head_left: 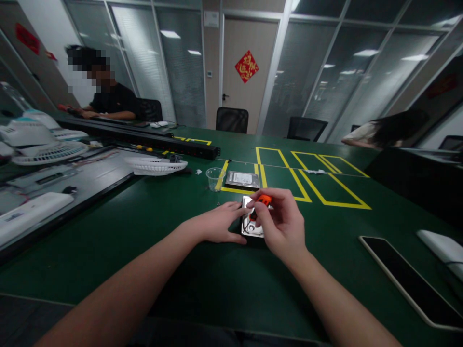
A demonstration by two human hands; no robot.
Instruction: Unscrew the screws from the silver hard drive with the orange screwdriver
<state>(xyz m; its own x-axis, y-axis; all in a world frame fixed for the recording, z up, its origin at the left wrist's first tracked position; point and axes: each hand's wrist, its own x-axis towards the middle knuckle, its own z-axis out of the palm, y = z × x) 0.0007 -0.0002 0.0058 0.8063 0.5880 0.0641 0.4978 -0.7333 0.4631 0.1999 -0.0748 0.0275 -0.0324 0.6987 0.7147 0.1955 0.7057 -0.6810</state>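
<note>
A silver hard drive point(252, 228) lies on the green table, partly covered by both hands. My right hand point(284, 221) holds an orange and black screwdriver point(265, 199) over the drive, its shaft slanting down to the left toward the metal face. My left hand point(224, 222) rests at the drive's left edge, thumb and fingers spread, fingertips touching it. Just behind lies a second hard drive point(242, 180) with a white label, beside a clear plastic cup point(216, 179).
Yellow tape rectangles point(343, 206) mark the green table point(173, 289). White fan parts point(155, 165), a long black bar point(188, 146) and a metal panel point(90, 176) lie left. A phone-like slab point(408, 279) lies right. Two people sit across the table.
</note>
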